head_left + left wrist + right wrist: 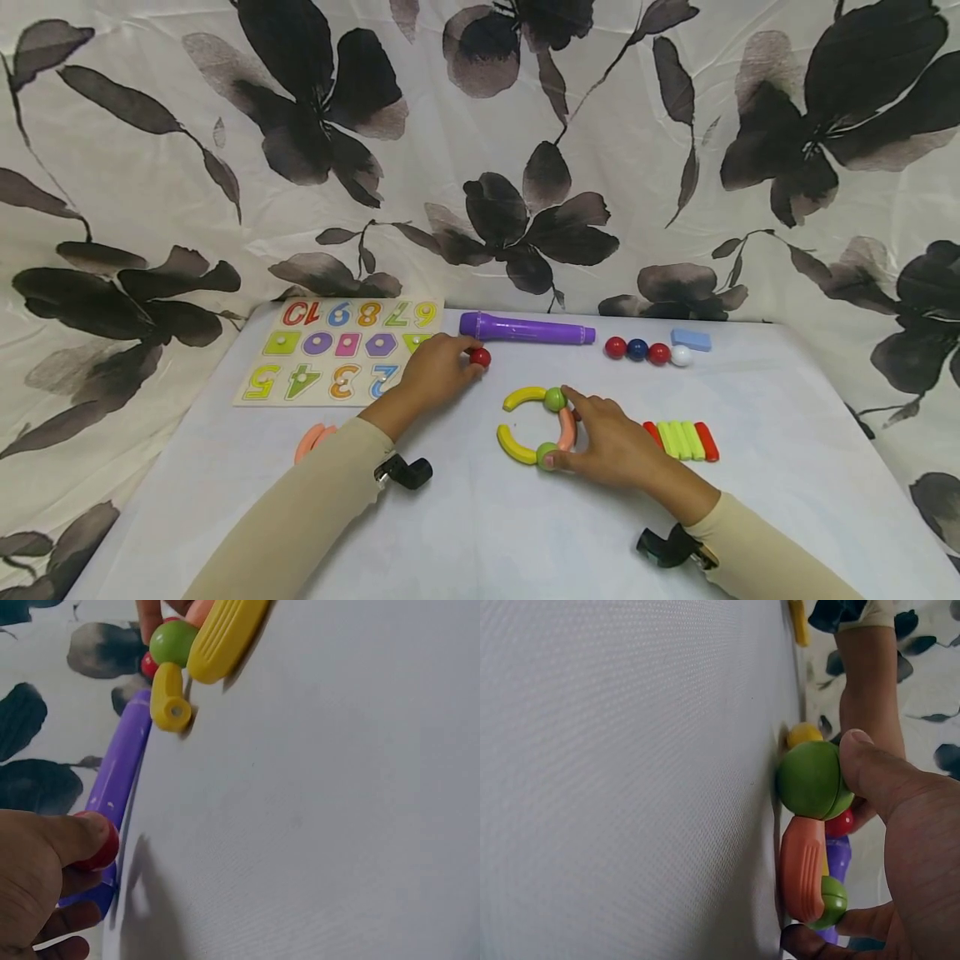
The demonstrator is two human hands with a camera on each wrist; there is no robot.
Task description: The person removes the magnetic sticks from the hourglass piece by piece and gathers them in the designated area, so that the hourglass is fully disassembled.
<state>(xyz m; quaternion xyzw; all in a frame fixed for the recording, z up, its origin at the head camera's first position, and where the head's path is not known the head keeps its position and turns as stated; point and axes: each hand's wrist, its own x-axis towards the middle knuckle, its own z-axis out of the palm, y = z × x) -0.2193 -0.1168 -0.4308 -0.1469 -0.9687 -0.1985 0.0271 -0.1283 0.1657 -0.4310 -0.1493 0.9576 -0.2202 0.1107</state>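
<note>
My left hand [438, 367] pinches a red ball [480, 357] just in front of the purple tube [532, 328]; in the left wrist view the thumb lies across the red ball [101, 844]. My right hand [611, 437] spans an open ring of toy pieces on the table. Its thumb rests on the lower green ball [545, 455], its fingertips at the upper green ball [555, 399]. An orange curved piece [567, 429] joins the two balls. From them run two yellow curved pieces, an upper one [525, 397] and a lower one [517, 446], with a gap between their ends.
A number and shape puzzle board [251, 392] lies at the back left. Orange pieces [310, 442] show partly behind the left sleeve. Back right, a row of red, blue and white balls [637, 350] sits by a blue block [691, 340]. Green and red sticks [686, 441] lie beyond the right hand.
</note>
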